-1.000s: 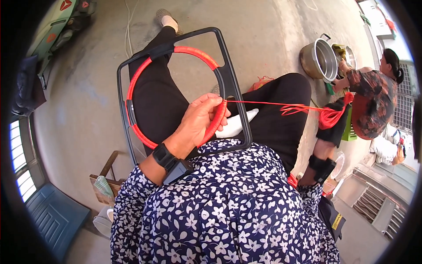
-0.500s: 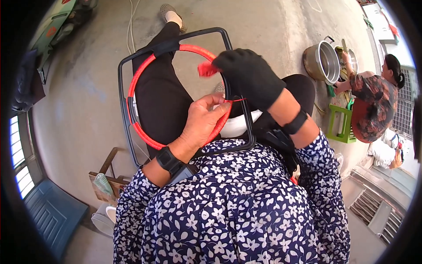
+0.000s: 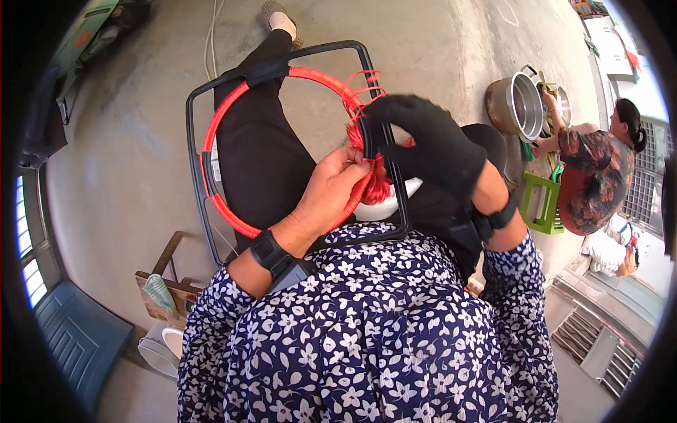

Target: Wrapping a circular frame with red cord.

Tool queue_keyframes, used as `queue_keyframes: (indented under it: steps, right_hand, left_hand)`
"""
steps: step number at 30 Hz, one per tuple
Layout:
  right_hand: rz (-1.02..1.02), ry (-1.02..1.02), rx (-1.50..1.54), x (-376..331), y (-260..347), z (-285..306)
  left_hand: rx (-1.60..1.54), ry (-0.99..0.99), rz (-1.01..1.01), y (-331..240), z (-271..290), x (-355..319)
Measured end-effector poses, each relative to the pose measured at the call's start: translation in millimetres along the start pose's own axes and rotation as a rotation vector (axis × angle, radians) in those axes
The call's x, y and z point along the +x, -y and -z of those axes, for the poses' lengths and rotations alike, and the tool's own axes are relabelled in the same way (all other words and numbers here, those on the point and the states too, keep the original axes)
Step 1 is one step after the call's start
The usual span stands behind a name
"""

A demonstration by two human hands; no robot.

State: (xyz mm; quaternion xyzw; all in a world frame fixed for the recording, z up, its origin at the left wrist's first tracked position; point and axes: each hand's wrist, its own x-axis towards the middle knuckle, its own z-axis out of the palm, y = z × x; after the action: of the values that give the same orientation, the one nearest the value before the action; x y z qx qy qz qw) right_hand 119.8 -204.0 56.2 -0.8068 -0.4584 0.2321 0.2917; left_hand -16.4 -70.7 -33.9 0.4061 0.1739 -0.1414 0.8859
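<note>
A hoop wound in red cord (image 3: 227, 102) sits inside a black rectangular frame (image 3: 331, 48) across my lap. My bare left hand (image 3: 328, 185) is closed on the hoop's lower right, thumb and fingers pinching the red winding. A loose bundle of red strands (image 3: 379, 185) hangs beside these fingertips, with thin loops standing up above it. At the frame's right bar is my black-gloved right hand (image 3: 434, 144), slightly blurred. Its fingers are curved, with a gap between them and the thumb. The fingertips are partly hidden behind the bar and strands.
To the right another person (image 3: 599, 166) reaches toward a large metal pot (image 3: 513, 106), near a green plastic crate (image 3: 543, 203). A small wooden stool (image 3: 166, 292) stands at lower left, near a blue panel (image 3: 81, 345). A pale cord (image 3: 210, 42) lies on the floor.
My right hand has moved slightly right and down, and its fingers have parted. The red bundle, earlier at its fingertips, now hangs lower and looser by the hoop. My left hand keeps its pinch.
</note>
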Motion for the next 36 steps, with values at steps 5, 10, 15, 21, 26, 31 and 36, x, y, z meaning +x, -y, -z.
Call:
queue_keyframes:
  steps: [5,10,15,21,26,31,36]
  right_hand:
    - [0.208,-0.068,-0.16,-39,13,-25]
    - [0.168,-0.248,-0.116,-47,8,-42]
    - [0.066,-0.369,-0.104,-86,8,0]
    - [-0.229,-0.862,0.109,-203,-40,6]
    - [-0.583,-1.045,0.758,-282,-124,69]
    - [-0.903,-0.788,0.487,-274,-144,70]
    - [-0.695,-1.054,0.657,-186,-117,53]
  left_hand:
    - [-0.208,0.017,0.049,3,-4,1]
    - [-0.178,-0.074,0.146,-10,-11,0]
    - [-0.161,-0.013,0.189,-2,9,4]
    - [-0.248,-0.002,0.221,-3,7,2]
    - [-0.283,-0.009,0.215,-1,5,5]
    - [-0.293,-0.057,0.181,-9,-4,2]
    - [-0.242,-0.13,0.171,-12,-5,0]
